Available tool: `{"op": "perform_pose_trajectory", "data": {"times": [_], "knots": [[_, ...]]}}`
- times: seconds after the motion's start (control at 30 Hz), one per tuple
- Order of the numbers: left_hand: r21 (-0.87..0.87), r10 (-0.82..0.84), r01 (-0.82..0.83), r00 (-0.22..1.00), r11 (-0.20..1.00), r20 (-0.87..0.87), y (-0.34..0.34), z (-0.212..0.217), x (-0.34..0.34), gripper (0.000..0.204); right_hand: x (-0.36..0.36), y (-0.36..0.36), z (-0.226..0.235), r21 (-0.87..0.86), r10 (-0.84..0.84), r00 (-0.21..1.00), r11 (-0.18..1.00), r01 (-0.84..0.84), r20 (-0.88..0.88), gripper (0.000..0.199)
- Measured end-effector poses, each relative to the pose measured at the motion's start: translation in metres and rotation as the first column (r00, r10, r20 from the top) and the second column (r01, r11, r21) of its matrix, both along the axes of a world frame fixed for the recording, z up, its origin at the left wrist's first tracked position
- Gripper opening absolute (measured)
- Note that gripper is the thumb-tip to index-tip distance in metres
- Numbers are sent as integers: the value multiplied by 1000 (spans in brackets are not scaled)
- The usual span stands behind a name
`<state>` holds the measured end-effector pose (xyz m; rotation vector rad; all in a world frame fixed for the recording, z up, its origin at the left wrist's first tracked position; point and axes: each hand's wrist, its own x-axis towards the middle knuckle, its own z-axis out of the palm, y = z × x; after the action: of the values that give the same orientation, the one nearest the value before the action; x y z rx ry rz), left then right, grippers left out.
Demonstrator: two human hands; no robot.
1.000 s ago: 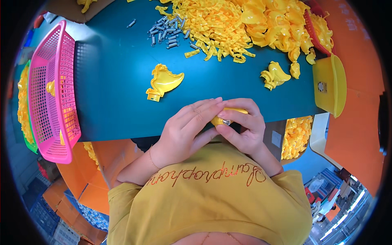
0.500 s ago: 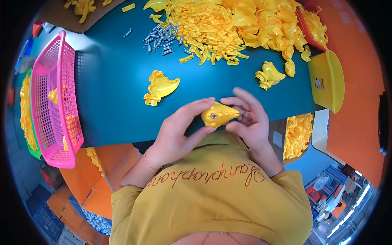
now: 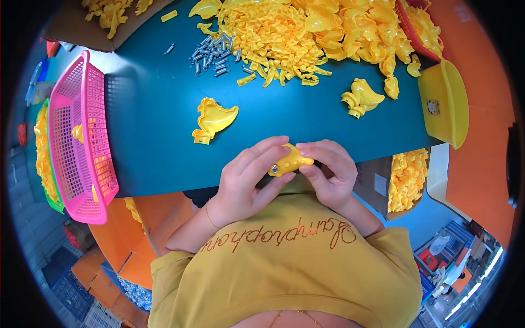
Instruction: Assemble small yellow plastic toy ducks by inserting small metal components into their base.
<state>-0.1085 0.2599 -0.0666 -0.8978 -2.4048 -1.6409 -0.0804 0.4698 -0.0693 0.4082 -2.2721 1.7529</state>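
Note:
A yellow plastic toy body [image 3: 293, 159], rounded and bumpy, is held between my two hands just above the table's near edge. My left hand [image 3: 243, 172] grips its wider left end between fingers and thumb. A small round silvery part [image 3: 274, 169] shows in that end. On the narrower end, my right hand [image 3: 332, 170] closes with fingers on top and thumb below. Beyond my left hand, an open yellow half shell [image 3: 217, 118] lies on the table. Another yellow shell piece [image 3: 367, 99] rests farther right. Fingers hide parts of the toy.
At the back of the green table [image 3: 158, 126] are small silvery cylinders [image 3: 210, 57], a heap of small yellow parts [image 3: 268, 41] and a pile of yellow shells [image 3: 358, 27]. A pink basket [image 3: 71, 164] stands left, a yellow bin [image 3: 449, 106] right. Boxes of yellow parts sit below.
The toy has been turned in my hands, so its silvery part now faces lower left. My right fingers have come down from being raised and now grip the toy's narrow end.

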Motion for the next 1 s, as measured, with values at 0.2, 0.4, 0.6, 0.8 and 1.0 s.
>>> {"op": "perform_pose_trajectory", "data": {"times": [0.2,0.4,0.6,0.8,1.0], "knots": [[-11,-66,66,998,998,8,-4,4,-5,50,-1,1,1,-25,27,999,999,-26,38,26],[15,-96,96,992,995,85,-8,0,3,50,-11,6,-3,-89,167,985,983,-163,33,49],[763,-496,35,779,645,384,0,-8,11,49,-10,-1,6,54,195,976,978,-201,95,80],[549,-325,-11,796,836,511,-14,1,7,57,-7,1,16,102,169,983,979,-175,71,77],[236,-185,115,937,965,298,-18,7,-6,52,-7,6,20,183,206,974,958,-220,90,72]]}}
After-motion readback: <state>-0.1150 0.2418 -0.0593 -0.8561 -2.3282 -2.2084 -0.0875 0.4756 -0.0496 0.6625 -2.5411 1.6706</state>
